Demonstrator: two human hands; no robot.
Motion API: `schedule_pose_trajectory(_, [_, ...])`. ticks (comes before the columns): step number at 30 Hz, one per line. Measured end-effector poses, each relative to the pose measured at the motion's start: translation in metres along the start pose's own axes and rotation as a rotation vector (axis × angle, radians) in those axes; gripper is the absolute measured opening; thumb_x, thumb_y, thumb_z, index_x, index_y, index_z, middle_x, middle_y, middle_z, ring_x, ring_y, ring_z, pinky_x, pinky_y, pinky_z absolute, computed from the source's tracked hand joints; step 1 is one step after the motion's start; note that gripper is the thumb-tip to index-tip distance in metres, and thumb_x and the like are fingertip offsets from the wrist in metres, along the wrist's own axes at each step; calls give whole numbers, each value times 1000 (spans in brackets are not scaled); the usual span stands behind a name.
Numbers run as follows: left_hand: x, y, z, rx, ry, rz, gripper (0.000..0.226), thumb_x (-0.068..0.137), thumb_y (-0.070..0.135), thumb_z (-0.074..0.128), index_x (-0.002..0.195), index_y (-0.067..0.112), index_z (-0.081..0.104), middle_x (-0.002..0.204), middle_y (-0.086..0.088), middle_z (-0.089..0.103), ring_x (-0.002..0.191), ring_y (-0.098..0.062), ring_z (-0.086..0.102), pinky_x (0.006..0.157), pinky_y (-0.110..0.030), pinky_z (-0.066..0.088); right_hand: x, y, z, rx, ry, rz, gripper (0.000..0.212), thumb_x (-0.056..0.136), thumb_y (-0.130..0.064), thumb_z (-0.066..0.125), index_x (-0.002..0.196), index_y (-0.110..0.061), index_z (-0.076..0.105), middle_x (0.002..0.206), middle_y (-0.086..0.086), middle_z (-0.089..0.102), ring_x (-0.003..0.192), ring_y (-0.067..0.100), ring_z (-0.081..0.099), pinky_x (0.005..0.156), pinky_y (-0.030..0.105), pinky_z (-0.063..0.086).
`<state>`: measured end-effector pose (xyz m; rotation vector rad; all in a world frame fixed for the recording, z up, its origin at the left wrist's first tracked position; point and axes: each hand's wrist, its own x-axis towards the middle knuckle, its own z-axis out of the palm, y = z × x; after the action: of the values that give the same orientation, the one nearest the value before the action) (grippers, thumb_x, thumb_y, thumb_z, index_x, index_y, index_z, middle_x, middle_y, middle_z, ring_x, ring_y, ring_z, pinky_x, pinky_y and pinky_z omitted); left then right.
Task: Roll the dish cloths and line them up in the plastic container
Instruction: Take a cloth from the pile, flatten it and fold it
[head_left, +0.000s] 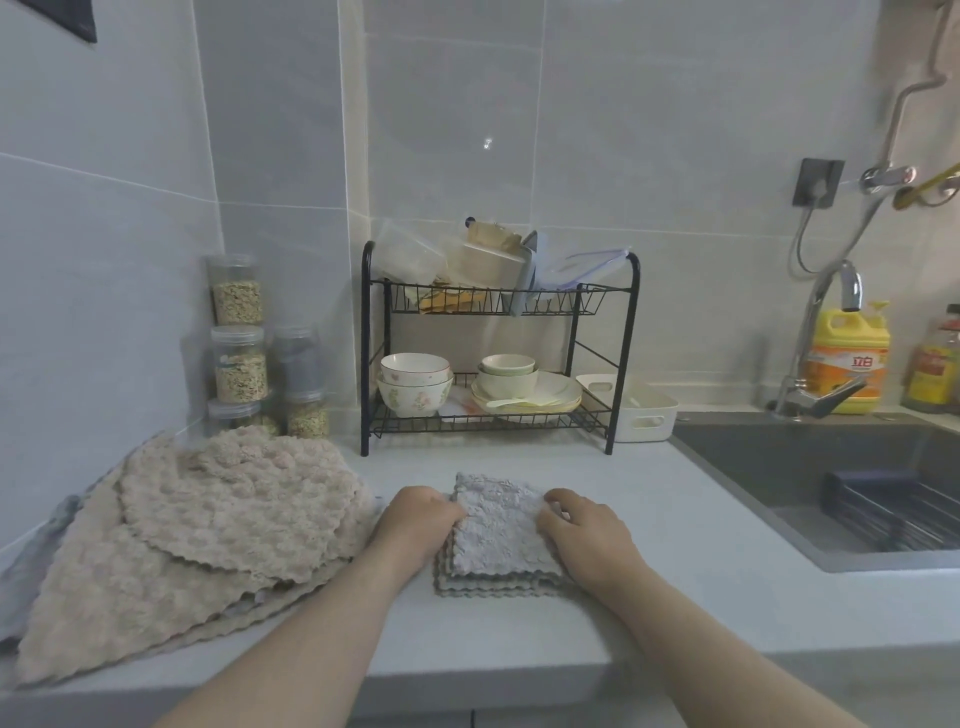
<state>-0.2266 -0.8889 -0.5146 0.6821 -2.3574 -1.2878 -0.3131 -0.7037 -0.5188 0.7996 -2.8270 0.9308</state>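
Grey tiled walls (675, 130) meet in a corner beyond the left hand (421, 519). Pale countertop (675, 597) under both. Black two-tier rack (629, 343) dead ahead, against the wall. Dark sink (769, 467) off the right hand (587, 535), chrome faucet (823, 397) behind it. Even, soft light.

Soft, even, fairly bright light; the left hand (423, 512) and right hand (584, 527) on the grey cloth (498, 525) cast only faint shadows on the counter (685, 525). A small glint marks the far wall (623, 130), and the faucet (852, 286) shines. Tile lines bow toward both side edges. Jars (239, 364) at far left look blurred.
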Motion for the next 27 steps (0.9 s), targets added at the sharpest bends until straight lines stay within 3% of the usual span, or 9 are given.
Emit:
schedule_pose_trajectory(6, [-5,-6,-8,25,79,82,36,75,10,54,53,21,27,52,3,24,55,-16,24,55,-30,16,-2,-1,-1,-117,-31,-27,41,93,-48,39,125,-29,54,127,4,60,120,30,46,95,39,36])
schedule_pose_trajectory(9, [-5,-7,-8,89,78,77,30,76,12,53,58,18,30,56,2,30,57,-17,28,54,-30,20,-5,-2,0,-146,-41,-48,37,91,-54,35,100,-26,58,115,3,63,111,30,48,85,39,34])
schedule_pose_trajectory(14, [-6,-7,-4,203,93,53,20,76,14,54,67,15,36,66,0,39,59,-17,35,55,-30,27,-6,-4,-1,-209,-42,-81,45,87,-63,36,60,-27,34,105,2,61,105,28,49,85,38,36])
schedule_pose_trajectory(16, [-8,-6,-3,263,95,77,12,77,10,54,80,14,44,83,0,48,66,-16,44,58,-31,36,-6,-4,0,-253,-61,-95,48,84,-68,36,59,-28,32,109,1,60,107,27,47,91,38,36])
schedule_pose_trajectory(19, [-7,-8,0,303,32,123,54,82,3,50,133,17,39,137,-3,37,110,-20,50,84,-27,42,-5,-4,0,-252,-79,-95,48,80,-71,39,60,-29,31,111,0,59,109,26,46,92,38,36])
schedule_pose_trajectory(20, [-9,-6,-1,308,-1,137,65,84,2,48,144,20,30,148,-2,28,123,-20,43,91,-26,38,-5,-3,-1,-234,-76,-94,46,80,-70,42,61,-29,33,110,0,60,108,26,47,91,38,36])
schedule_pose_trajectory(22, [-10,1,-1,221,-50,134,69,86,2,45,149,23,24,154,1,24,122,-17,47,90,-24,41,-5,-2,-3,-160,-65,-88,36,80,-62,52,67,-29,45,104,-4,63,105,24,49,88,36,38])
schedule_pose_trajectory(24, [-6,13,-4,111,-29,175,65,88,13,51,148,23,28,153,0,30,118,-16,51,91,-26,43,-6,-1,-8,48,-65,-94,18,81,-43,64,72,-32,52,86,-15,64,88,13,53,80,31,41])
schedule_pose_trajectory(27, [8,36,-2,209,-163,206,77,84,37,67,149,18,30,152,-1,33,138,-19,33,112,-33,29,-12,1,-18,387,-101,-111,19,81,-8,64,79,-27,66,66,-17,62,61,1,53,62,17,44])
